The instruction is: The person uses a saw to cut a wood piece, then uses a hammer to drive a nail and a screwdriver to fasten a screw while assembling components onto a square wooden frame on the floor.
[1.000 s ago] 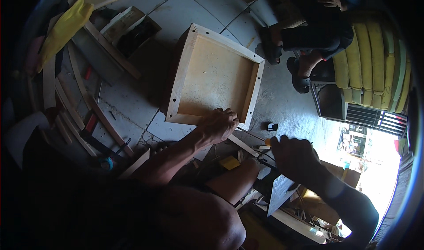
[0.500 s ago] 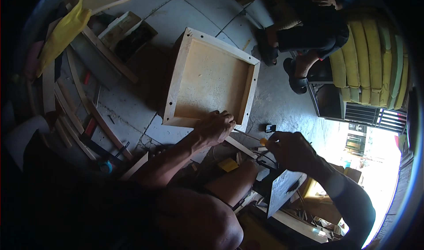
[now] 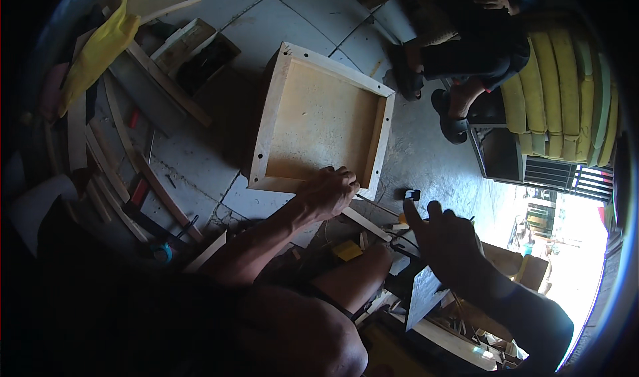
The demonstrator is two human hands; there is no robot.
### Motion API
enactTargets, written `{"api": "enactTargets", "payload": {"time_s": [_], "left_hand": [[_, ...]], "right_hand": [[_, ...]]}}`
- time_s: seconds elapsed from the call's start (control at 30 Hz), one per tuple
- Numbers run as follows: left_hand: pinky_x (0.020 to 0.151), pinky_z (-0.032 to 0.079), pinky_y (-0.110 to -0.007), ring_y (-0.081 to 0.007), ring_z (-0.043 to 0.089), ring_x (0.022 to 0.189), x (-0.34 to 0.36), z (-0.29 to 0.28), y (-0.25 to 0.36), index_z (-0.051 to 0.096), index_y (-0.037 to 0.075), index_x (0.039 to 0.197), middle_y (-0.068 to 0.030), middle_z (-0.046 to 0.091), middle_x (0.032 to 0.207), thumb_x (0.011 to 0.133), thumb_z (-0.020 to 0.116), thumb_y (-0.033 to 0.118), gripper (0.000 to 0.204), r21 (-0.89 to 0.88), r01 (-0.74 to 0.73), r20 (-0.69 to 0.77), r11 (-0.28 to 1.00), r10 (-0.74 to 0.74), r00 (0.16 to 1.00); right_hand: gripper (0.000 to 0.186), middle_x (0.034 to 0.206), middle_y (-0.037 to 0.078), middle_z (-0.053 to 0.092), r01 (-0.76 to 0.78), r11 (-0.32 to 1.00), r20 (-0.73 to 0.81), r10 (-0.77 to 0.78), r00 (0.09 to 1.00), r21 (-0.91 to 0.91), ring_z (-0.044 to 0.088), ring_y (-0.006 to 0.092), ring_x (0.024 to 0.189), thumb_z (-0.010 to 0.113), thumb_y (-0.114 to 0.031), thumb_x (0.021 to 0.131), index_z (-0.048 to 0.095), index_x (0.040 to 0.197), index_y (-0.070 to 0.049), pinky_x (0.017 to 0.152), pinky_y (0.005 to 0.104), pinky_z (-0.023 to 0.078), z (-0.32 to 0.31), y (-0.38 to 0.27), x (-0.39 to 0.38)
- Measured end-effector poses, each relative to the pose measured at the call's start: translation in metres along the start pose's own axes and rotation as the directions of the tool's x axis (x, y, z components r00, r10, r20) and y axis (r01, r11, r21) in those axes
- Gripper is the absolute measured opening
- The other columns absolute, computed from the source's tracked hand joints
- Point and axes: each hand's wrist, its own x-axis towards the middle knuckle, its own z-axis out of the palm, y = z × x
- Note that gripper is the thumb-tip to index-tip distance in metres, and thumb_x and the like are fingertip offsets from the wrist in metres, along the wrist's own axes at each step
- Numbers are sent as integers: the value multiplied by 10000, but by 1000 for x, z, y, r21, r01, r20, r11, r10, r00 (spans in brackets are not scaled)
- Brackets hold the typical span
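Observation:
A square wooden box (image 3: 323,121) with a pale rim and dark holes lies open side up. My left hand (image 3: 327,192) has curled fingers pinched at its near rim around the tip end of a screwdriver (image 3: 377,206), whose thin shaft runs right to a yellow handle (image 3: 403,218). My right hand (image 3: 449,240), in shadow, is on that handle with index and middle fingers lifted and loosened; the rest of its grip is hidden. A pale wood strip (image 3: 366,222) lies below the shaft.
Another person (image 3: 476,61) sits at upper right beside stacked yellow cushions (image 3: 559,101). Wood strips (image 3: 163,197) and an open wooden tray (image 3: 176,44) lie left on the tiles. A small black object (image 3: 412,194) sits near the screwdriver. A metal plate (image 3: 423,294) stands lower right.
My right hand's index and middle fingers have lifted from their curled position around the handle. My left hand remains at the box rim.

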Motion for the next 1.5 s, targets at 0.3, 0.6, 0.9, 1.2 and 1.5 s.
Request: {"api": "enactTargets", "payload": {"time_s": [0.3, 0.6, 0.9, 1.2, 1.5], "left_hand": [[912, 567, -423, -259, 677, 1061, -9, -7, -9, 683, 33, 1044, -102, 677, 1023, 893, 693, 154, 194, 45, 47, -16, 998, -46, 999], [901, 575, -396, -260, 679, 1055, -12, -10, -12, 673, 29, 1046, -106, 670, 1021, 892, 683, 125, 182, 56, 50, -7, 997, -50, 999], [931, 552, -401, -250, 658, 1044, -9, -16, -5, 684, 40, 989, -103, 657, 1006, 939, 615, 143, 133, 74, 54, 4, 996, -55, 998], [932, 550, -418, -258, 652, 1026, 1, 8, 3, 703, 62, 854, -92, 646, 952, 928, 628, 149, 137, -79, 24, -62, 997, -29, 998], [866, 560, -366, -197, 628, 1022, 2, 3, -1, 679, 60, 981, -53, 620, 980, 951, 634, 176, 128, 45, 40, 2, 998, -40, 999]], "right_hand": [[304, 980, 227, 692, -211, 910, 289, 107, 951, 358, 739, 346, 793, 646, -218, 914, 659, 1148, -25, 759, 523, 583, -9, 13, 30], [382, 1088, 222, 659, -309, 793, 373, 113, 921, 525, 692, 379, 664, 694, -322, 940, 636, 1141, -2, 711, 510, 581, -1, 27, 45], [356, 950, 182, 694, 52, 986, 130, -73, 989, 157, 727, 342, 683, 663, -211, 947, 628, 1266, -57, 605, 477, 571, 10, 20, 24], [402, 914, 75, 612, 88, 972, 174, -50, 983, -219, 672, 242, 902, 665, -335, 966, 639, 1273, -77, 628, 408, 466, 38, 24, 2], [522, 890, 82, 634, 72, 931, -2, -78, 997, -358, 683, 303, 665, 722, -407, 946, 607, 1314, -56, 671, 450, 529, 14, 11, 11]]}}
